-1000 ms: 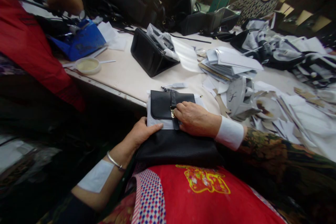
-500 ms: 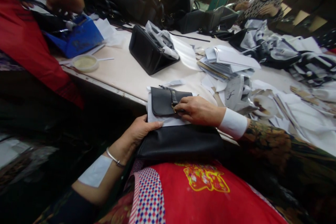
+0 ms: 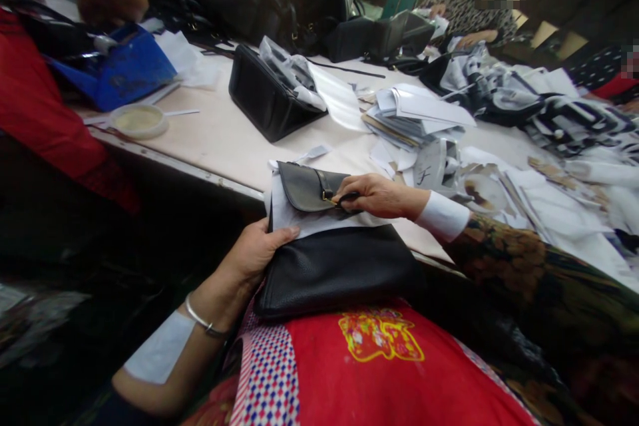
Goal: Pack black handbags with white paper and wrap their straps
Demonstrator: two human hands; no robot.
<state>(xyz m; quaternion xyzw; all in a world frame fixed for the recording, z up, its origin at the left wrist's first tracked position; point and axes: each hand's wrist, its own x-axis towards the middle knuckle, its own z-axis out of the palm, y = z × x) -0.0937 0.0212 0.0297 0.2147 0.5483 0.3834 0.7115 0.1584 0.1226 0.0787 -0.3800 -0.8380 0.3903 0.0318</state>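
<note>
A black leather handbag (image 3: 339, 266) leans against my red apron at the table's edge. White paper (image 3: 294, 210) lies between its body and the black flap (image 3: 302, 186), which carries a small strap and a gold-coloured buckle. My left hand (image 3: 262, 246) grips the bag's left side, thumb pressed on top near the paper and the other fingers hidden beneath. With its fingertips, my right hand (image 3: 374, 196) pinches the end of the black strap (image 3: 348, 198) beside the buckle. The flap is tilted up a little from the paper.
Another black bag (image 3: 269, 100) stuffed with plastic stands on the table (image 3: 210, 140). A round dish (image 3: 140, 121) and a blue bin (image 3: 120, 66) are at left, near a person in red. Stacked papers (image 3: 419, 113), scraps and a white roll (image 3: 434, 166) lie at right.
My right hand has pulled the strap slightly, and the flap's lower edge has risen off the paper. The left hand keeps its hold. The whole view has shifted a little.
</note>
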